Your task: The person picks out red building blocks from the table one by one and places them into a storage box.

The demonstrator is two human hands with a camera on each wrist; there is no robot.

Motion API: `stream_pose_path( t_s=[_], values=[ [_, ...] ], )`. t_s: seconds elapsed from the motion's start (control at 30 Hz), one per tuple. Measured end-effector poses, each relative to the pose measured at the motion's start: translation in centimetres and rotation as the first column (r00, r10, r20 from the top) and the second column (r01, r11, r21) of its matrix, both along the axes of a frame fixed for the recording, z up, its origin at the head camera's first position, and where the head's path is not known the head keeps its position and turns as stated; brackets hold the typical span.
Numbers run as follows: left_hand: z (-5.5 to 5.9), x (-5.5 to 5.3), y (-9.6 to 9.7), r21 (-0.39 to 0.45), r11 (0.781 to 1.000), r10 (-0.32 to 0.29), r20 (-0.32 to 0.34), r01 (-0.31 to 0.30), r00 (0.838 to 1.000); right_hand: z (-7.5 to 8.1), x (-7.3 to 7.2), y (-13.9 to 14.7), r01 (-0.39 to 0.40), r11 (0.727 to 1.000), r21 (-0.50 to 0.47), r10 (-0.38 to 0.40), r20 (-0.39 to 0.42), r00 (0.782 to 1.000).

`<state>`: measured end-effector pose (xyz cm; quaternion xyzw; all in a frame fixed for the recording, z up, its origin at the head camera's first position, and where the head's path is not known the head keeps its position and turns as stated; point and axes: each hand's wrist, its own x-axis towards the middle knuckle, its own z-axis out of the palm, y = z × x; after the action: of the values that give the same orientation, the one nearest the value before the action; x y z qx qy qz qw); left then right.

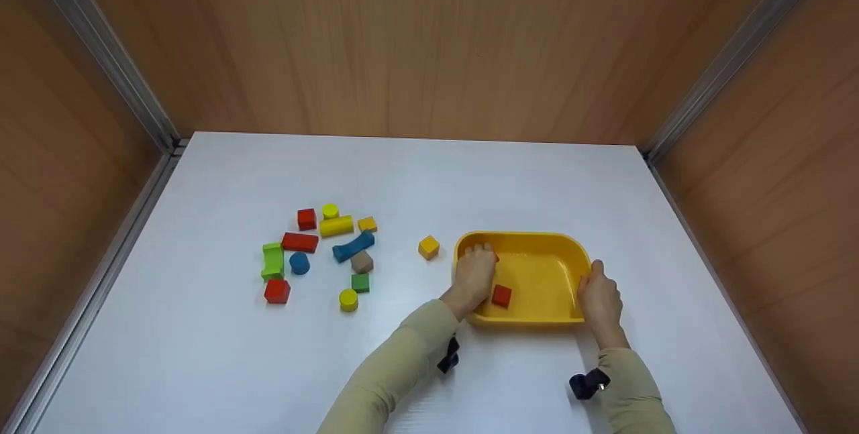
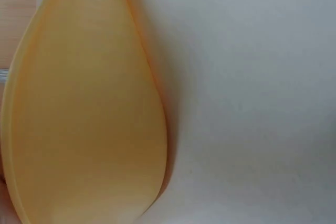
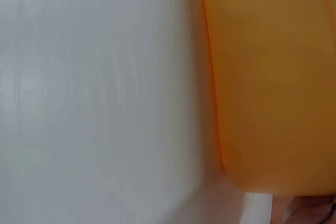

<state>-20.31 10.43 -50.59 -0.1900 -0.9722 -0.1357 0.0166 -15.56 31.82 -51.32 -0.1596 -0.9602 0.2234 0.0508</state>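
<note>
i count two hands at one yellow tub (image 1: 540, 280), which sits on the right part of the white table (image 1: 201, 367). the left hand (image 1: 475, 272) is at the tub's left end, fingers curled around one red block (image 1: 497, 257), with just a bit peeking out. one red cube (image 1: 501, 296) lies in the tub, close to that hand. the right hand (image 1: 601, 298) grips the tub's right edge. outside the tub i count thirteen blocks. one orange-yellow cube (image 1: 429, 247) sits alone, near the tub's left side. the other twelve are bunched well to the left: three red blocks (image 1: 300, 242), three yellow cylinders (image 1: 336, 227), one small yellow block (image 1: 367, 224), one blue curved block (image 1: 354, 246), one blue round block (image 1: 299, 263), one light green curved block (image 1: 273, 261), one dark green block (image 1: 360, 283) and one tan block (image 1: 362, 261). i see two pale sleeves (image 1: 396, 367) too.
</note>
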Motion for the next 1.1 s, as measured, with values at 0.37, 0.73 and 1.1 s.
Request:
stream_pose_path(
  t_s=[0.37,0.73,1.1],
  values=[
    [-0.21,-0.38,0.16,-0.025,1.0,0.001,0.107,0.002,0.994,-0.08,0.06,-0.16,0.007,1.0,-0.015,-0.007,0.014,1.0],
    [-0.07,-0.24,0.27,-0.083,0.997,0.005,0.103,0.004,0.995,-0.25,0.15,-0.06,-0.013,1.0,0.003,0.013,-0.011,1.0],
    [0.29,-0.19,0.26,-0.121,0.993,0.015,0.089,-0.004,0.996,-0.08,0.08,0.02,-0.009,1.0,-0.003,0.009,-0.019,1.0]
  ],
)
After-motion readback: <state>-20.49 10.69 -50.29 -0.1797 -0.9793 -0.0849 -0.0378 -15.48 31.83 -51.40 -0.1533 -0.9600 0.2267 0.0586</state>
